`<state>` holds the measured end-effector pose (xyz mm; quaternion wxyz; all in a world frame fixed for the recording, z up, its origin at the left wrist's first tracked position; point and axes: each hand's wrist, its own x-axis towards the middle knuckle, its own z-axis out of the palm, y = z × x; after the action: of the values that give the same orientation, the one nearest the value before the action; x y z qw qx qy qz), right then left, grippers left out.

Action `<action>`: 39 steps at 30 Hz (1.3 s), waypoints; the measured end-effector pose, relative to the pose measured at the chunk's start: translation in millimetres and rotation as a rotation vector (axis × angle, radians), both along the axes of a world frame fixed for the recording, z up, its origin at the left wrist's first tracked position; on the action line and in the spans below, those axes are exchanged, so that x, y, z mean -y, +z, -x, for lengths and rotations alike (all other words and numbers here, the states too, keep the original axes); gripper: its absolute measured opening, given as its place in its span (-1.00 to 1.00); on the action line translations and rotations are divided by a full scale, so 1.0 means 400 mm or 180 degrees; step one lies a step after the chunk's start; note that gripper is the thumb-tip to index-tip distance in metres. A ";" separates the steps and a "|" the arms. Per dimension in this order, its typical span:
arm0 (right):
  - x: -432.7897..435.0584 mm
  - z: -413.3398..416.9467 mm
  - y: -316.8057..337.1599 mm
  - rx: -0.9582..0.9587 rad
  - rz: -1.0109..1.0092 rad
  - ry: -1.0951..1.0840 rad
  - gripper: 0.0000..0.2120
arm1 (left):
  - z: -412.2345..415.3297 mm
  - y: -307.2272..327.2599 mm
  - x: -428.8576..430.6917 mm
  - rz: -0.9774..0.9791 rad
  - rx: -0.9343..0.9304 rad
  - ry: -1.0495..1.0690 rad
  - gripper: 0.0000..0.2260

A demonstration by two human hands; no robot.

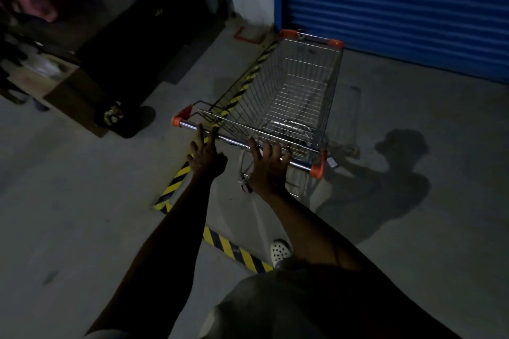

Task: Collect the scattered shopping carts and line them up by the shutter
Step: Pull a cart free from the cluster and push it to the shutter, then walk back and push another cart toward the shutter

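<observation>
one cart: a single wire shopping cart (pixel 297 85) stands straight ahead of both hands, basket empty, its far end close to the foot of the blue shutter (pixel 399 3), near the shutter's left edge.
handle: chrome handle bar (pixel 237 142) with orange end caps (pixel 318 169) runs crosswise under the fingertips, slanting away to the left.
left hand: left hand (pixel 206 155) reaches to the left half of the bar; fingers straight and spread, tips at the bar, nothing clasped. whether the tips touch cannot be told.
right hand: right hand (pixel 268 165) lies on the right half of the bar, just inside the right cap; fingers laid flat across the top, not wrapped round it.
below the grip: a small lock or tag on a cord (pixel 245 184) hangs beneath the bar between the two wrists.
floor markings: yellow-and-black hazard tape (pixel 176 181) runs under the left hand and on beside the cart's left flank.
left of the grip: a cardboard box (pixel 71 96), well apart, in deep shade.
right of the grip: the person's shadow (pixel 385 173) on the concrete floor (pixel 413 228).
behind the grip: one white perforated shoe (pixel 279 249) beneath the right forearm.
</observation>
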<state>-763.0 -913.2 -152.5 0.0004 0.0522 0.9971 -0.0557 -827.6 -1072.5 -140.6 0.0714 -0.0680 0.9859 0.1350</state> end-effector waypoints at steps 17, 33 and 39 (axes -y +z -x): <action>-0.004 0.132 -0.115 0.0246 -0.0267 0.1629 -0.24 | -0.123 -0.245 0.065 -0.0454 0.0887 0.0465 -0.33; 0.004 -0.167 -0.301 0.2352 0.0461 0.1616 -0.37 | -0.605 -0.327 0.074 -0.1221 0.0783 0.1752 -0.41; 0.066 -0.345 -0.348 0.2751 0.0168 0.2181 -0.29 | -0.899 -0.317 0.085 -0.1689 0.0907 0.2765 -0.41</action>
<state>-624.9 -939.4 -291.7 0.4291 -0.2572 0.8644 -0.0509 -468.2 -1106.6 -267.5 0.1569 -0.4675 0.7794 0.3866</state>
